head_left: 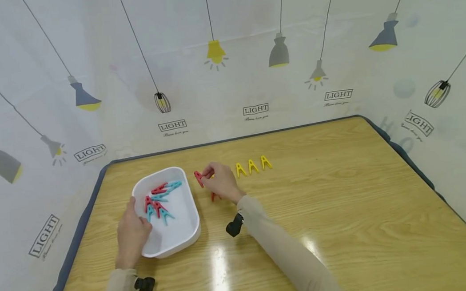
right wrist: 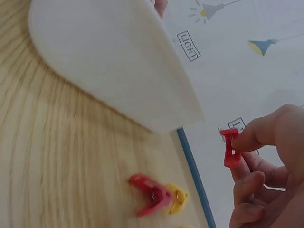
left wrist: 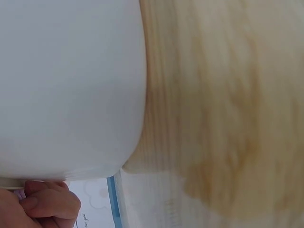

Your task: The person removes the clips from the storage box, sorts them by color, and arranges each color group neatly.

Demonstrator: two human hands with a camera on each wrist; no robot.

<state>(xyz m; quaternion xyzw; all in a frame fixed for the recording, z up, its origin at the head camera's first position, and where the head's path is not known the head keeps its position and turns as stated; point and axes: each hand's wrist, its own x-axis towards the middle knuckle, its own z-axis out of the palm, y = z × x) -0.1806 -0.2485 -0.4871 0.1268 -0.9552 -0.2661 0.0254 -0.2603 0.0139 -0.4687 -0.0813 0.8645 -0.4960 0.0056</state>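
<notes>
My right hand (head_left: pixel 222 181) pinches a red clothespin (head_left: pixel 198 178) between thumb and fingertips, just right of a white plastic tub. The right wrist view shows that clothespin (right wrist: pixel 231 148) held above the table. My left hand (head_left: pixel 132 234) grips the left rim of the tub (head_left: pixel 195 219), thumb over the edge. Inside the tub lie several red clothespins (head_left: pixel 159 188) and blue clothespins (head_left: pixel 166 215). On the table, partly hidden under my right hand, is another red clothespin (right wrist: pixel 151 194), with a yellow clothespin (right wrist: pixel 177 198) beside it.
To the right of my right hand stand yellow clothespins (head_left: pixel 252 166) in a row on the wooden table (head_left: pixel 340 201). A wall covering (head_left: pixel 229 88) printed with lamps rises behind the table's dark edge.
</notes>
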